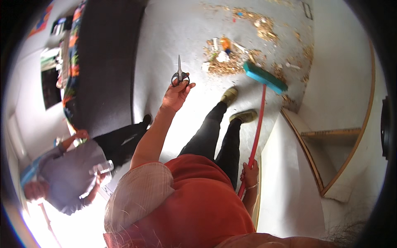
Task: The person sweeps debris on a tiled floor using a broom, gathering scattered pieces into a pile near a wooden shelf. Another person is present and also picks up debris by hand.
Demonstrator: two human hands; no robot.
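My left hand [176,97] reaches out over the floor and holds a pair of scissors [179,72] by the black handles. The scissors' blades look closed, with the tip pointing away from me. Low at my right side, my right hand [250,175] grips the red handle [258,136] of a push broom. Its teal broom head [265,77] rests on the floor beyond my feet, at the edge of a pile of wood shavings [226,65]. An orange item [225,43] and several white scraps lie in that pile.
More shavings [265,29] are scattered farther out and along the right wall. A white open-fronted cabinet [285,173] stands at my right. To the left runs a long dark surface [107,62]. Another person [74,170] stands at the left, holding a clear container [104,169].
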